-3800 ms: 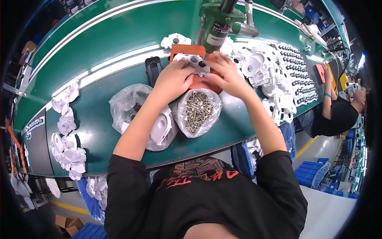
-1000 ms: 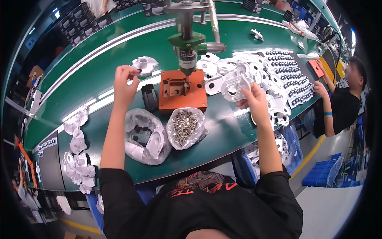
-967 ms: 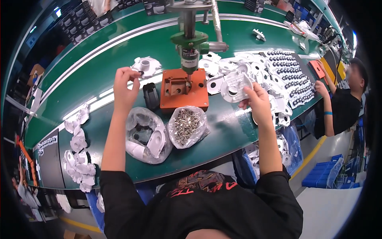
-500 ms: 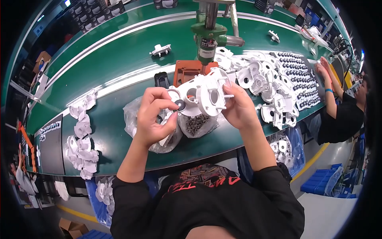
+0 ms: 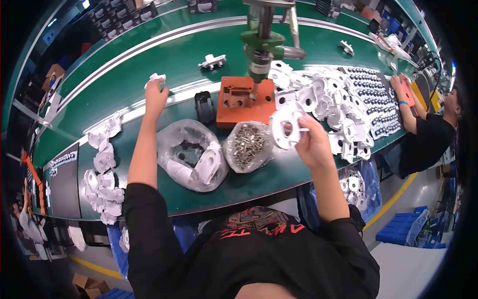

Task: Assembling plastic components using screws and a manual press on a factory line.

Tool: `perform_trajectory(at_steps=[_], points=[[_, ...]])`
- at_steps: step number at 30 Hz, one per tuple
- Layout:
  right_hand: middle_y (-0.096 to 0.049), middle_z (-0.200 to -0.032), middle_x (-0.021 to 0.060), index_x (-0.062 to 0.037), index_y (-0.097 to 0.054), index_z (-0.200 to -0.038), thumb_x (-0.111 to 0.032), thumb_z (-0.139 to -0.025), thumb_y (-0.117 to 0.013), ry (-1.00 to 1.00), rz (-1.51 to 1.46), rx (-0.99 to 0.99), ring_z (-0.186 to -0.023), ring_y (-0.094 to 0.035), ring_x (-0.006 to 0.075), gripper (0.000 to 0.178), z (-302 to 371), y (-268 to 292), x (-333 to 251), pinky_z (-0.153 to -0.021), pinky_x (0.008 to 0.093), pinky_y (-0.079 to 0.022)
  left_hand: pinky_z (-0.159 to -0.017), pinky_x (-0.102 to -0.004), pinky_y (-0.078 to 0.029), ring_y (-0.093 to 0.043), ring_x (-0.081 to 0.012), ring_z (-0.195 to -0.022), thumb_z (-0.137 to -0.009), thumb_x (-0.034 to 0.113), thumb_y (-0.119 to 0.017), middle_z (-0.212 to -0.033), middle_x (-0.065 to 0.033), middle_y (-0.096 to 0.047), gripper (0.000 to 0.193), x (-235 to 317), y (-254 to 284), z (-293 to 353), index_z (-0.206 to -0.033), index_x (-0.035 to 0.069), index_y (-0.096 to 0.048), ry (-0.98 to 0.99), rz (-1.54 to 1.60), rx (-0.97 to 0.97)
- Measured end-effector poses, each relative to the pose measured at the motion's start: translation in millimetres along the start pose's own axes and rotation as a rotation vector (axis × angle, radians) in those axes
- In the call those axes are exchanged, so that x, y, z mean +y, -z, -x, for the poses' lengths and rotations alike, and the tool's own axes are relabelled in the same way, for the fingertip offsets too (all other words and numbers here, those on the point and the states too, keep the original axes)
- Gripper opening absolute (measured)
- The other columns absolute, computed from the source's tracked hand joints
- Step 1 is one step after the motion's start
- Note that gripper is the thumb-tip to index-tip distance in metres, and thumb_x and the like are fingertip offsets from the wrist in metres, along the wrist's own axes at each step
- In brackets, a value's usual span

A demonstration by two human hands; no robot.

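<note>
My left hand (image 5: 156, 94) reaches out over the green conveyor at the far left, its fingers closed on a white plastic part (image 5: 155, 77). Close to the middle of the bench, my right hand (image 5: 314, 143) grips a white plastic housing (image 5: 280, 130) with a round opening. Behind that housing is the orange fixture block (image 5: 226, 113) beneath the green press (image 5: 261, 45). A clear bag of metal screws (image 5: 247, 145) lies left of my right hand. Beside it, another clear bag (image 5: 172, 137) holds white and dark parts.
White housings (image 5: 323, 97) are heaped right of the press, near rows of small black parts (image 5: 373, 99). More white housings (image 5: 103, 184) stand at the left, by a black mat (image 5: 65, 192). A black block (image 5: 204, 107) sits beside the fixture. At right, a co-worker's hands (image 5: 400, 82) hold something orange.
My hands have moved apart. My left hand went far left and away with a white part; my right hand came slightly nearer with the housing, uncovering the fixture and bags.
</note>
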State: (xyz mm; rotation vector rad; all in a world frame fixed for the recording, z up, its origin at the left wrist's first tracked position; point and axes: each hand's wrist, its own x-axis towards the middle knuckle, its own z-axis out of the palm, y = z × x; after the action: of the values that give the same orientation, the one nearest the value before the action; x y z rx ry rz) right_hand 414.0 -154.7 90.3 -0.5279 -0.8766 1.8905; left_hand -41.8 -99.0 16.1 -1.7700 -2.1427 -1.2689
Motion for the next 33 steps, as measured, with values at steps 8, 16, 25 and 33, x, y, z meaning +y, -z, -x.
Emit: perform_trajectory(at_steps=[8, 16, 25, 33], points=[[-0.064, -0.092, 0.0037, -0.0042, -0.055, -0.112, -0.021, -0.089, -0.05, -0.011, 0.177, 0.355, -0.072, -0.062, 0.0119, 0.029, 21, 24, -4, -0.055, 0.0232, -0.048, -0.098, -0.0386, -0.038, -0.047, -0.0349, -0.116, -0.076, 0.017, -0.064, -0.121, -0.0212, -0.052, 0.048, 12, 42, 18, -0.119, 0.003, -0.051, 0.012, 0.13, -0.114], [-0.063, -0.094, 0.0054, -0.0021, -0.05, -0.116, -0.014, -0.087, -0.051, -0.12, 0.161, 0.144, -0.071, -0.062, 0.0135, 0.031, 18, 36, 0, -0.049, 0.0232, -0.048, -0.09, -0.0476, -0.042, -0.051, -0.046, -0.105, -0.075, 0.03, -0.059, -0.117, -0.0246, -0.05, 0.05, -61, 191, 111, -0.118, 0.005, -0.05, 0.783, -0.966, -0.087], [-0.062, -0.098, 0.0112, 0.003, -0.051, -0.113, -0.011, -0.087, -0.054, -0.177, 0.09, -0.026, -0.085, -0.064, 0.0197, 0.03, 13, 8, 7, -0.065, 0.0296, -0.056, -0.083, -0.0511, -0.044, -0.054, -0.0487, -0.096, -0.082, 0.011, -0.041, -0.105, -0.032, -0.053, 0.028, -90, 200, 123, -0.105, -0.001, -0.053, 0.74, -0.676, -0.106], [-0.059, -0.112, 0.0132, 0.0033, -0.048, -0.12, -0.006, -0.085, -0.057, -0.183, 0.007, -0.231, -0.103, -0.058, 0.0222, 0.038, 8, -43, 25, -0.091, 0.037, -0.047, -0.075, -0.0261, -0.045, -0.056, -0.0135, -0.089, -0.092, 0.009, -0.044, -0.105, -0.0081, -0.057, 0.02, 111, 150, 107, -0.108, 0.0, -0.054, 0.268, 0.642, -0.222]])
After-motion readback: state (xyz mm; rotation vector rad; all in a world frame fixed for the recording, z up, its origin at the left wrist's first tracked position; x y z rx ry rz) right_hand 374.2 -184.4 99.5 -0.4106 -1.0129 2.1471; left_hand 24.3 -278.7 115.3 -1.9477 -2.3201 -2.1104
